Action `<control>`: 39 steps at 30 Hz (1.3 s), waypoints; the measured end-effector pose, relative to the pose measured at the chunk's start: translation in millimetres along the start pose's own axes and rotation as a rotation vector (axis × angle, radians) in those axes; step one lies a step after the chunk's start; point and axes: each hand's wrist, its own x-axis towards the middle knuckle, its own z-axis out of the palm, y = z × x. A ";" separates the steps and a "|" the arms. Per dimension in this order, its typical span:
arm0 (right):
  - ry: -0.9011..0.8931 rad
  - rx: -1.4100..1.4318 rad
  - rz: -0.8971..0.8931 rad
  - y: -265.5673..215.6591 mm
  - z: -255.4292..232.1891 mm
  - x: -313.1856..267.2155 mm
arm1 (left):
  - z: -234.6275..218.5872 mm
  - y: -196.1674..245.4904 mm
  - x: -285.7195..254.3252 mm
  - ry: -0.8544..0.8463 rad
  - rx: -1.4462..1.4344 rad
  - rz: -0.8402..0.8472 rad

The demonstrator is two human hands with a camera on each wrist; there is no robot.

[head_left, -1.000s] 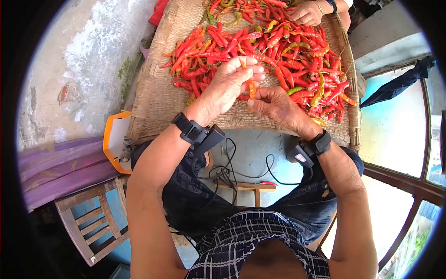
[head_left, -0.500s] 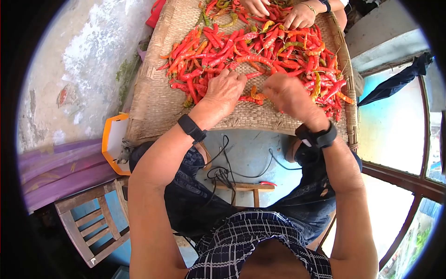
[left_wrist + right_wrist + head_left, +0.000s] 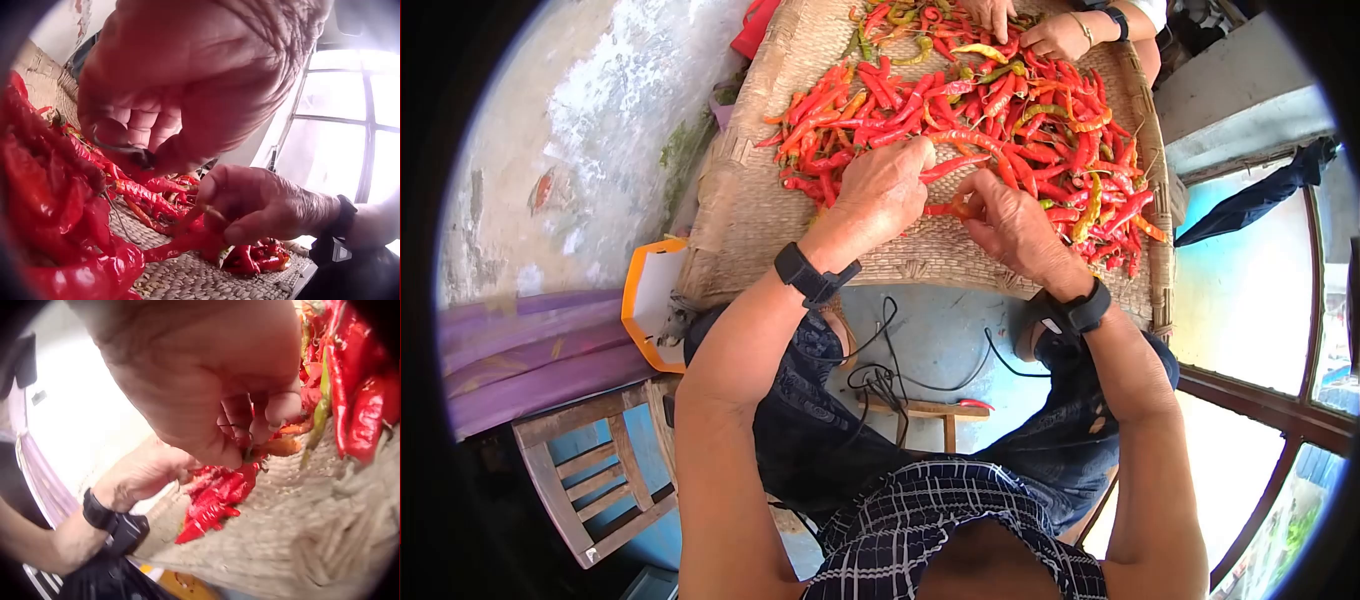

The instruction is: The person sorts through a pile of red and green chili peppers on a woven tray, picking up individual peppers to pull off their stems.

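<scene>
Red chili peppers (image 3: 1070, 150), with some orange, yellow and green ones among them, lie heaped on a woven tray (image 3: 740, 215). My left hand (image 3: 880, 190) is over the near left of the heap, fingers curled. In the left wrist view its thumb and fingers pinch a red chili pepper (image 3: 134, 167) near a dark stem, the rest largely hidden. To its right, my right hand (image 3: 1015, 225) pinches an orange chili pepper (image 3: 278, 448) at its stem end, close over the woven surface. A few red peppers (image 3: 215, 500) lie between the hands.
Another person's hands (image 3: 1055, 37) work in the heap at the tray's far side. A stained wall (image 3: 600, 130) runs along the left, a window (image 3: 1245, 320) along the right. Below are a wooden stool (image 3: 945, 410), a cable (image 3: 885, 375) and a chair (image 3: 605, 470).
The orange pepper earlier between both hands was let go onto the tray. My hands parted; the right reached away and came back down to an orange pepper. The other person's second hand came into view.
</scene>
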 end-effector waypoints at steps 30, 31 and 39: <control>0.799 0.914 0.348 30.8 -85.4 4.7 | 7.4 17.5 -1.0 -0.419 -1.092 -0.400; 0.921 0.901 0.364 33.2 -89.7 5.2 | 9.5 17.2 -0.9 -0.354 -1.194 -0.400; 0.097 0.754 0.443 -25.1 -26.2 -0.3 | 5.0 29.5 -0.5 -0.282 -1.432 -0.520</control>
